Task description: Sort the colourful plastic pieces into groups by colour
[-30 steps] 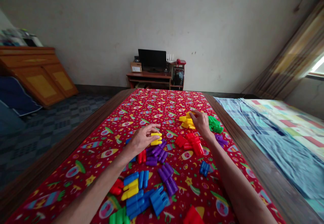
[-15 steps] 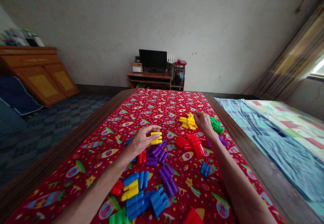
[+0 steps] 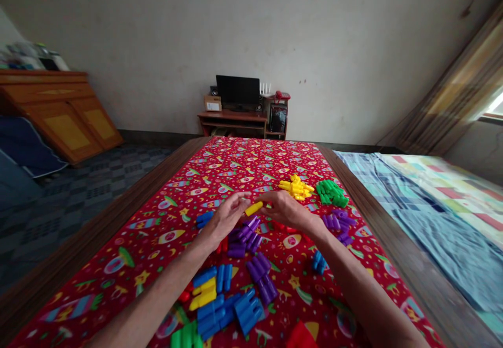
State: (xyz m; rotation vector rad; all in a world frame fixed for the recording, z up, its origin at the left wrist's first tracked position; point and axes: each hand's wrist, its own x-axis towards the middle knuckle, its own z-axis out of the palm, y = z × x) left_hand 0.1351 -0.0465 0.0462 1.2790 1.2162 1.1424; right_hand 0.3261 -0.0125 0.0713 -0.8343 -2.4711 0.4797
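Note:
A yellow plastic block [image 3: 253,208] is held above the cloth between my two hands. My left hand [image 3: 229,213] has its fingers closed at the block's left end. From the other side, my right hand [image 3: 283,207] pinches the right end. Just below the block lie purple blocks [image 3: 248,235], with more purple blocks [image 3: 262,277] nearer to me. Red blocks are mostly hidden under my right hand. Past that hand sits a pile of yellow blocks [image 3: 296,187].
Green blocks [image 3: 331,193] and purple blocks [image 3: 339,224] lie at the right. Blue blocks [image 3: 248,311], a yellow one [image 3: 203,294] and green ones [image 3: 186,336] are near the front. A red patterned cloth [image 3: 149,264] covers the table; a bed [image 3: 428,222] stands to the right.
My right hand has moved left and toward me, from the yellow pile to the block at my left hand. The yellow block has turned.

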